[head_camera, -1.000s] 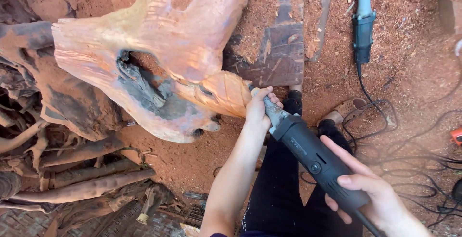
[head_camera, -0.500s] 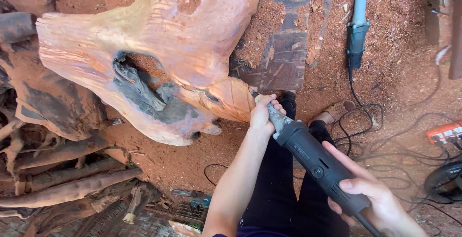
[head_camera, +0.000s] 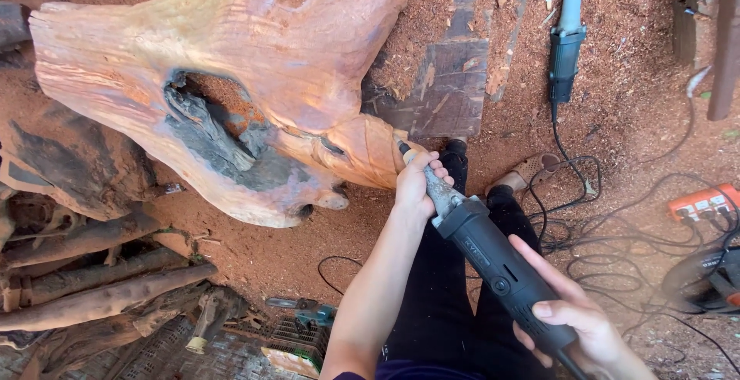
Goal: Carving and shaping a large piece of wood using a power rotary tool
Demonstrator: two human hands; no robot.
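Fingers of left hand [head_camera: 416, 183] curled tight round the metal neck of the die grinder [head_camera: 493, 260], just behind the bit; fingers of right hand [head_camera: 574, 322] wrapped round the rear of its dark body, thumb on top. Both closed, both holding the one tool.

Carved root stump [head_camera: 231, 79]: biggest thing in view, pale orange, sanded smooth, with a dark rotten hollow at centre. Lower rounded lobe touching the grinder's tip. Compared with a second ago, stump drawn closer and larger in frame, view dropped towards it; grip and contact point unchanged. Likely reading: steady grinding on the same lobe, not a move to a new spot.

Dark plank [head_camera: 455, 79] behind the stump, dusted with shavings. Rough dark roots [head_camera: 92, 272] at lower left. Second grinder [head_camera: 569, 33] lying idle on the sawdust, well apart. Orange power strip [head_camera: 705, 201] at right, black cables looping near.
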